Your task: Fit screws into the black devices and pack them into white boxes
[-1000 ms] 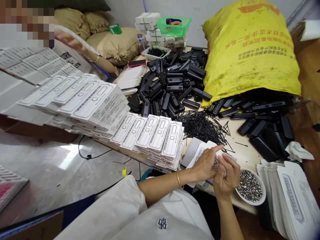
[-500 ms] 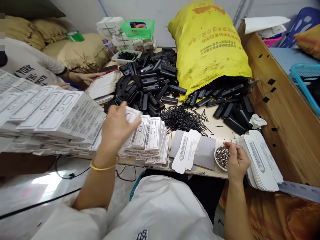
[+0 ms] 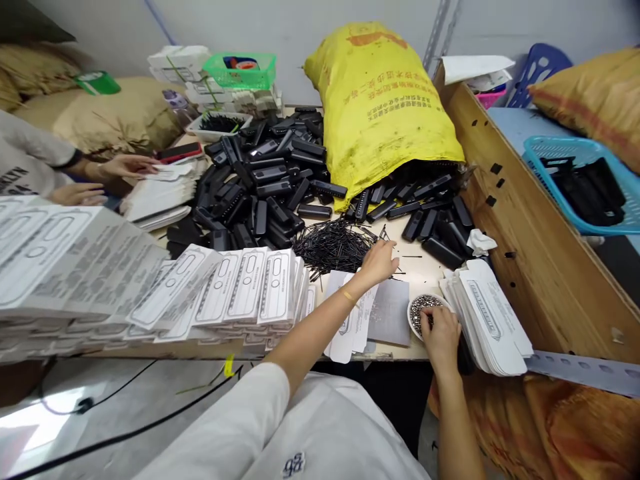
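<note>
Left hand (image 3: 379,261) rests with fingers curled loosely at the near right edge of the pile of thin black pins (image 3: 340,243); whether it grips any cannot be told. The pins lie criss-crossed, long axes in no single direction. Right hand (image 3: 440,331) dips bunched fingertips into the small white bowl (image 3: 415,305) of tiny metal pieces, just right of the pile; its grasp is hidden. Flat white card sleeves (image 3: 493,320) are stacked right of the bowl. Behind the pile, black cases (image 3: 265,180) spill beside a yellow sack (image 3: 385,107).

left hand (image 3: 380,262) reaches forward, arm outstretched, fingers curled downward; right hand (image 3: 441,331) near, fingers bent.
</note>
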Motion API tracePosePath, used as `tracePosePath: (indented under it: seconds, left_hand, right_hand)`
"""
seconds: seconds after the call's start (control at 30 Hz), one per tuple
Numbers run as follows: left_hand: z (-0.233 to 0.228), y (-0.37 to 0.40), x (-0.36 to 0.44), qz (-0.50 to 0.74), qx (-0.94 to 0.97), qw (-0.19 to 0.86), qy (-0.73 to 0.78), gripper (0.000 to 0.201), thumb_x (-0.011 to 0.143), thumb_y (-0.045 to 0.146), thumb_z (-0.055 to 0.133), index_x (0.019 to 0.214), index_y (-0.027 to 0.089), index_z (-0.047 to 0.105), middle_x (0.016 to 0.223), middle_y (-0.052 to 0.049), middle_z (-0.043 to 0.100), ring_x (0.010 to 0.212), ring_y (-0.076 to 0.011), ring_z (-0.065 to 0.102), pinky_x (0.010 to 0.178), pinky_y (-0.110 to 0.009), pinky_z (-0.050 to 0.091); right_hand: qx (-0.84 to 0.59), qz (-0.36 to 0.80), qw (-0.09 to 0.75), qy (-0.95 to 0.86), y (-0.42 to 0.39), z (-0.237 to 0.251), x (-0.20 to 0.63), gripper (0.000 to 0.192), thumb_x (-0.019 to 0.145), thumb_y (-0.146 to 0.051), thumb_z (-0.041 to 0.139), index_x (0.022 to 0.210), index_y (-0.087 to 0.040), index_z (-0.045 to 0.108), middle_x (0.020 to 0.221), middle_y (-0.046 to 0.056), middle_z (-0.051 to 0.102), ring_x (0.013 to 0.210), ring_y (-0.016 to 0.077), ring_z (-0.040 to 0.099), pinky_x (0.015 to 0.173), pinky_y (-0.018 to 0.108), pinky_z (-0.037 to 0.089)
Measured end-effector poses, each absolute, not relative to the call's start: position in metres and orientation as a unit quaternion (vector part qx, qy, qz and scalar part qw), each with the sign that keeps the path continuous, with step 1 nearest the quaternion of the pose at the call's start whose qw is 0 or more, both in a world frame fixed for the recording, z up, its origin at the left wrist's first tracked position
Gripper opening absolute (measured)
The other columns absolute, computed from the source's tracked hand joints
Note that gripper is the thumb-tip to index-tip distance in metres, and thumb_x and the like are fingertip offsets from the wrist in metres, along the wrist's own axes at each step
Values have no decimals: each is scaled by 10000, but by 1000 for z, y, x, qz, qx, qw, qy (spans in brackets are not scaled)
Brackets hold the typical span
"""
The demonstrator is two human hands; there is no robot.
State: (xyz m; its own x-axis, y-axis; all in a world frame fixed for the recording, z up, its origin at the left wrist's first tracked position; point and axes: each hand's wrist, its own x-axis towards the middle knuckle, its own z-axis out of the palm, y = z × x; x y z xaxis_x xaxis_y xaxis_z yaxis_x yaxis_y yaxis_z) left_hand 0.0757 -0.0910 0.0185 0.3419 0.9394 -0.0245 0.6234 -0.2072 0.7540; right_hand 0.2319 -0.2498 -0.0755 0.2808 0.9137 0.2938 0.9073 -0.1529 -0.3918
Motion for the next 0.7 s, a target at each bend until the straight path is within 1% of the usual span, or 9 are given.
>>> tracePosePath:
  seconds: [0.03,0.1,0.17,0.27,0.4,0.47,0.57,0.63,0.7]
  left_hand:
    - [10,-78,95,239,737,351,526,381,835,144,635,1205,65,591,1155,-187,608,1146,-295,566,1006,-435,444]
    - [-5,-53,126,268,722,357,528,370,891,287,613,1223,132,566,1229,-128,583,1114,-248,582,952,-448,495]
    - [-16,-34,147,304,704,370,524,359,920,361,568,1220,164,561,1257,-99,570,1093,-224,591,922,-444,517]
    - [-29,-19,160,339,676,395,522,330,929,359,553,1200,172,574,1237,-97,583,1066,-210,599,907,-427,526]
    - [-39,-21,156,329,673,386,539,369,927,373,554,1225,156,554,1233,-95,580,1055,-211,606,888,-423,535]
    - [-38,-26,147,315,680,370,549,368,915,344,579,1217,135,560,1221,-109,583,1067,-221,602,907,-431,521]
    - [-28,-39,127,305,684,350,562,332,829,165,661,1146,82,611,1123,-156,610,1102,-271,575,980,-446,450]
    - [-18,-53,109,321,683,332,566,342,777,79,665,1117,96,635,1067,-152,619,1108,-282,560,1008,-429,413]
    - [-9,-74,89,369,676,311,557,335,769,103,674,1099,154,650,1025,-109,622,1057,-255,571,980,-399,431]
  right_hand:
    - [-755,7,260,-603,-250,-77,232,258,903,-318,434,842,-196,654,875,97,630,849,255,522,694,347,348]
    - [-744,12,272,-610,-251,-77,232,240,908,-313,442,876,-202,652,901,88,625,857,245,527,697,338,346]
    - [-743,8,272,-612,-251,-76,232,234,911,-297,439,840,-204,642,888,80,621,847,236,528,699,334,342]
    - [-747,2,263,-611,-251,-73,231,235,908,-267,434,773,-202,614,848,71,622,833,229,526,711,337,342]
    - [-738,32,258,-623,-250,-67,232,192,908,-265,452,905,-211,637,920,72,634,885,235,544,740,342,352]
    - [-735,47,248,-630,-249,-63,233,176,907,-263,467,916,-218,637,935,68,637,896,236,552,743,341,347]
    - [-734,59,234,-635,-249,-60,236,161,903,-244,482,808,-208,607,893,58,643,863,227,553,738,333,337]
    - [-731,60,244,-635,-249,-61,237,153,903,-235,483,805,-203,595,892,55,648,863,223,556,743,329,338]
    - [-723,53,264,-636,-250,-62,238,146,909,-234,477,827,-202,593,899,56,654,879,221,562,755,328,344]
